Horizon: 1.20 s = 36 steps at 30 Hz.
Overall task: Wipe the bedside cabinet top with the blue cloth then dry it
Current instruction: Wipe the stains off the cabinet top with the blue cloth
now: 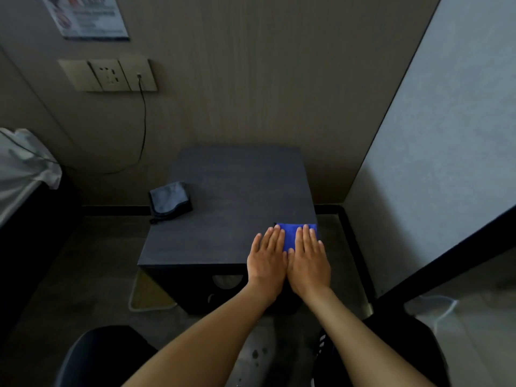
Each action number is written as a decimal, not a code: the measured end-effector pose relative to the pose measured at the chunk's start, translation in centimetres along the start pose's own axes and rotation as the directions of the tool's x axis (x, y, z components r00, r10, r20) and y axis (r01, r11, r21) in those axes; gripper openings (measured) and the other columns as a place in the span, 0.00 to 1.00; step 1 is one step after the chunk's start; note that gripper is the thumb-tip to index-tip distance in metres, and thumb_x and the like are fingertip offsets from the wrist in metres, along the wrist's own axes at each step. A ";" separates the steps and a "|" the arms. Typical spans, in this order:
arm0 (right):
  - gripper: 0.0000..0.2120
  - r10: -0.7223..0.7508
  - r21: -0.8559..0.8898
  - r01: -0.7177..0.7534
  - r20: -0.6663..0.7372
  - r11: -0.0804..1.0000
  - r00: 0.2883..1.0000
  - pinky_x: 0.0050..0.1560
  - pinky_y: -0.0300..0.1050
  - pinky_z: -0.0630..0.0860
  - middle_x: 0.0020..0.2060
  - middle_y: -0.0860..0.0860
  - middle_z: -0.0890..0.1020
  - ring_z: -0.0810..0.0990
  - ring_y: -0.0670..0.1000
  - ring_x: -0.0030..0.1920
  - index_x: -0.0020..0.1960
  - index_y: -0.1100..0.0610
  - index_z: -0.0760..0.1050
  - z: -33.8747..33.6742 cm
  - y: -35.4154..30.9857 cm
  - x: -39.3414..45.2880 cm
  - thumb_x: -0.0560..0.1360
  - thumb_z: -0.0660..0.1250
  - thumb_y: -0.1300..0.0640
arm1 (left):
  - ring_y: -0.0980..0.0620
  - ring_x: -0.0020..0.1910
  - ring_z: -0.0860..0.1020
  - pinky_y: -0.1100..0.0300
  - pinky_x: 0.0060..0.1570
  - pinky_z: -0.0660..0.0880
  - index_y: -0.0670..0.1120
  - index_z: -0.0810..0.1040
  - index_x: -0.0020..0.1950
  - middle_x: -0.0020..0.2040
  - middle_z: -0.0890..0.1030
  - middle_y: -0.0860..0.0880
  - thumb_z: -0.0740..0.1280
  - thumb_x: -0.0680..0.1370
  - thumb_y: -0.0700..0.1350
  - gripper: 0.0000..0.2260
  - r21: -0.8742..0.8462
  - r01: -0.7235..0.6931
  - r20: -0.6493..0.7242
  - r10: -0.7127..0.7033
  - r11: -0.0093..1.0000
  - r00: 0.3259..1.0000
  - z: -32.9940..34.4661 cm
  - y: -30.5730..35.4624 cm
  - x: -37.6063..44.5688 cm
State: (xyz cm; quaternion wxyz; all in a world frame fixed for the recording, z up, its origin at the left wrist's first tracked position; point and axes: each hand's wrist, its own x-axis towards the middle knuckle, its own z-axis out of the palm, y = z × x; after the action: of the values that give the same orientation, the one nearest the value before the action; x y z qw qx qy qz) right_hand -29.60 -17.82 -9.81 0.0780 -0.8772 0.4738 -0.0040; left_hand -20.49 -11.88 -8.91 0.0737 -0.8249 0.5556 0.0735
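Hands, left (pixel 267 258) and right (pixel 309 261), press the blue cloth (pixel 290 236) with flat fingers at the cabinet top's (pixel 223 208) right edge.

A dim room has a brown panelled far wall (pixel 251 79) carrying a socket panel (pixel 109 75) with a cable (pixel 143 129) and a poster (pixel 89 15), a pale wall (pixel 446 121) at right, and a grey floor (pixel 92 261).

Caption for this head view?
Both hands press blue cloth flat on cabinet top; grey cloth lies aside.
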 end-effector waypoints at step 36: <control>0.29 -0.364 0.034 0.363 0.128 0.931 0.922 0.79 0.53 0.42 0.80 0.55 0.41 0.39 0.53 0.80 0.80 0.60 0.39 3.1 -28.4 1.7 0.84 0.43 0.48 | 0.49 0.80 0.38 0.48 0.79 0.42 0.48 0.38 0.81 0.82 0.40 0.50 0.43 0.85 0.53 0.26 -0.114 0.418 0.036 -0.417 0.901 0.908 2.9 -26.5 -7.8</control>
State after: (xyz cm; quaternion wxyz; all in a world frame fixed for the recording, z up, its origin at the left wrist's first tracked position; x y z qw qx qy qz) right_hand -4.82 -3.47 -9.01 0.1111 -0.9478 0.2966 0.0375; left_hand 1.05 5.59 -9.11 0.0415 -0.9273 0.3602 0.0935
